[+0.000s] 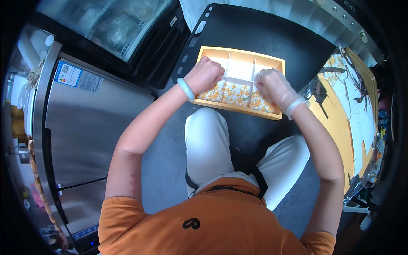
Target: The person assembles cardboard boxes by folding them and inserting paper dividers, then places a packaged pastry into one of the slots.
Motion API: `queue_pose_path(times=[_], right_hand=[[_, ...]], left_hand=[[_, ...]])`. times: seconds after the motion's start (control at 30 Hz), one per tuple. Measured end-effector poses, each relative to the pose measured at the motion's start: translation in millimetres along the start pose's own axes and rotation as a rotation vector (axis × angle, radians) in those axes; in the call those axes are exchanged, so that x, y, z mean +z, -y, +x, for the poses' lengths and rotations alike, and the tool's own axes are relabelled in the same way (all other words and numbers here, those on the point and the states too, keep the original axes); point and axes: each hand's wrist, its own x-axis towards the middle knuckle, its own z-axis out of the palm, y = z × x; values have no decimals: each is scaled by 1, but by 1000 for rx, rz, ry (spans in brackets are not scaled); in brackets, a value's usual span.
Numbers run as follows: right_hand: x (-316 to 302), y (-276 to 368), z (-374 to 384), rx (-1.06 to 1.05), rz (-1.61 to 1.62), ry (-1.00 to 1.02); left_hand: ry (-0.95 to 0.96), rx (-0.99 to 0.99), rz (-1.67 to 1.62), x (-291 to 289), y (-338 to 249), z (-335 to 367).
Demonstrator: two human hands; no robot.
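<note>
With both hands working at the white divider (238, 79) inside the yellow box (237, 109), handling it well called, in my judgement, for even force at both ends, so that the long strip stayed straight and neither side rode up. The strips looked thin enough to bend, so you did best to guide them slowly, keep the short crosspieces (228, 63) upright and square to the long one, and avoid leaning on the box walls. The clear glove (297, 104) looked loose at your right wrist, so its film could have caught between strip and wall. The box lay on the black table (263, 29) in front of your knees, slightly tilted across your view, with an orange floral print (238, 94) showing in its front compartments. Your bare left hand (207, 73) was over the box's left end, and your gloved right hand (274, 86) was over its right end, the middle of the divider lying between them. Both hands were closed, fingers curled in at the divider, but the fingertips were hidden, and I could not tell how firmly either one gripped the strip.
</note>
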Motion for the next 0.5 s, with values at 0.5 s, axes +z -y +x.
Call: queue_pose_path(times=[0.5], right_hand=[[-23, -10, -12, -58, -201, 83]], left_hand=[[-20, 87, -25, 0, -41, 22]])
